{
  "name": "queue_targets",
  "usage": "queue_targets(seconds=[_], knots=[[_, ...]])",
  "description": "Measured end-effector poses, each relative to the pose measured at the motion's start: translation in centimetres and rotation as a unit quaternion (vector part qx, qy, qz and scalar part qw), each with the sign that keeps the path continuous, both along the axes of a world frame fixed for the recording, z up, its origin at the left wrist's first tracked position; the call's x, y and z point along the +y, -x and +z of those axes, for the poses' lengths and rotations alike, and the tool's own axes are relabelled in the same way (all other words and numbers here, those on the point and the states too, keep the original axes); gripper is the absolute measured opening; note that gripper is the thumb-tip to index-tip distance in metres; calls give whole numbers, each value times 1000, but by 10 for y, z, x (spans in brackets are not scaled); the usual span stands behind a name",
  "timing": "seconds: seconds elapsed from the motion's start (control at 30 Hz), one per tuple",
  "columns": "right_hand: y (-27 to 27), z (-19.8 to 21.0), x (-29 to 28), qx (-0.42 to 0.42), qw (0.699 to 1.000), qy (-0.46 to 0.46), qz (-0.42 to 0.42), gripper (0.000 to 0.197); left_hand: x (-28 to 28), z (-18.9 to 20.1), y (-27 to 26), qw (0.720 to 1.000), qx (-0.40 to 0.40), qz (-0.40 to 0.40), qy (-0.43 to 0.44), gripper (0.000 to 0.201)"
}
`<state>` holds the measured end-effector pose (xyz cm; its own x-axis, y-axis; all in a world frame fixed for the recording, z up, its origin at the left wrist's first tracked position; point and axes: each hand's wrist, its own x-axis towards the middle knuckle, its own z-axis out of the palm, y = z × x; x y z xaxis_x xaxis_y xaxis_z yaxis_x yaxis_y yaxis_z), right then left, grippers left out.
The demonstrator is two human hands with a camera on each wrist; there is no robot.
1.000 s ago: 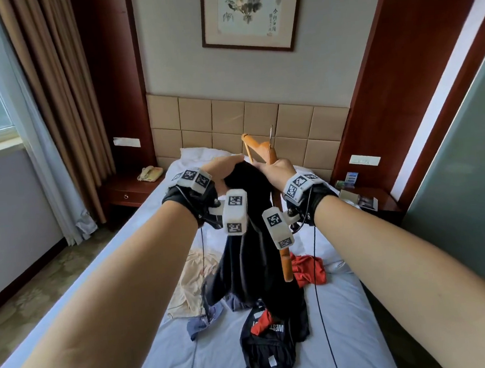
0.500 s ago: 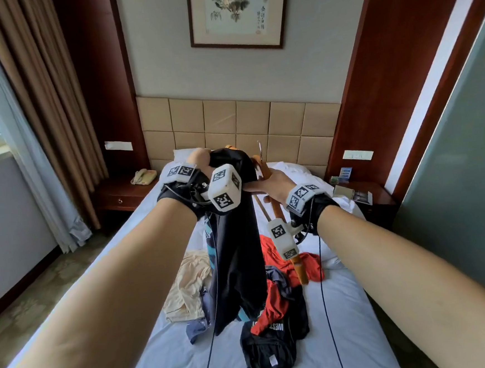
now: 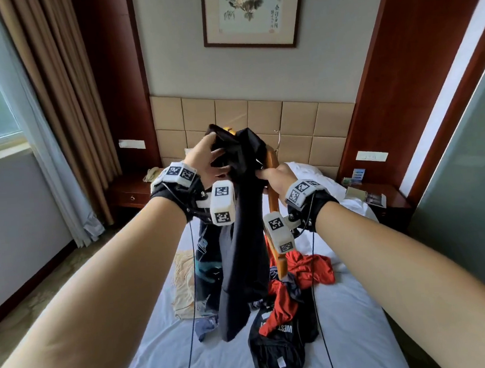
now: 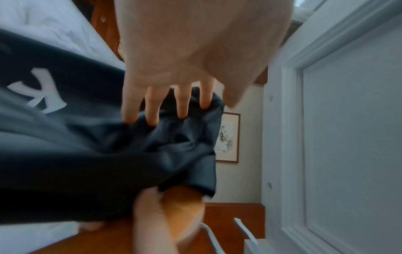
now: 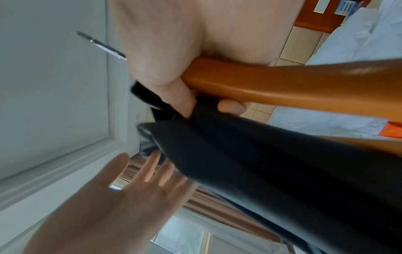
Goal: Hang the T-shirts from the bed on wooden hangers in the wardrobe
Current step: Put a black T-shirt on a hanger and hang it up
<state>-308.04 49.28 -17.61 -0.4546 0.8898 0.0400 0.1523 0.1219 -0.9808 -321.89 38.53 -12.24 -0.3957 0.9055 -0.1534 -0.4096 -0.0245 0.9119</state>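
A white-sheeted bed fills the lower middle of the head view, running back to a tan padded headboard under a framed ink painting. Brown curtains hang at the left beside a window, and dark wooden bedside tables stand at either side of the bed.

On the sheet lies a loose heap of T-shirts: a cream one at the left, a red one at the right, and a black one with white lettering nearest the camera, all overlapping or touching one another.

Held up above that heap, clear of the mattress, is a dark navy T-shirt, which hangs down in a long fold between the two forearms. The left wrist view shows a white letter printed on it.

A wooden hanger stands nearly on end just right of the shirt, one arm pointing down toward the bed and the metal hook up near the headboard. Its upper end is buried in the bunched shirt fabric.

The right hand is wrapped around the hanger's arm, with thumb and fingertip also pinching a fold of the shirt against the wood. The left hand has its fingers spread and nearly straight, their tips pressing into the gathered cloth at the top of the hanger, without closing around it.
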Motion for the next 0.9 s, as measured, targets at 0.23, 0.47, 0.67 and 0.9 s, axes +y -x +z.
queue_targets(seconds=[0.23, 0.47, 0.67, 0.9], knots=[[4, 2, -3, -23, 1000, 2, 15, 17, 2, -32, -14, 979, 147, -92, 108, 11], [-11, 4, -1, -54, 999, -6, 7, 24, 25, -49, -3, 985, 160, -26, 61, 2], [-24, 9, 2, -80, 996, -23, -15, 14, 32, -45, -9, 957, 282, -2, 76, 30], [-26, 13, 5, -139, 989, -39, -26, 18, 39, -35, -19, 802, 587, 2, 105, 18]])
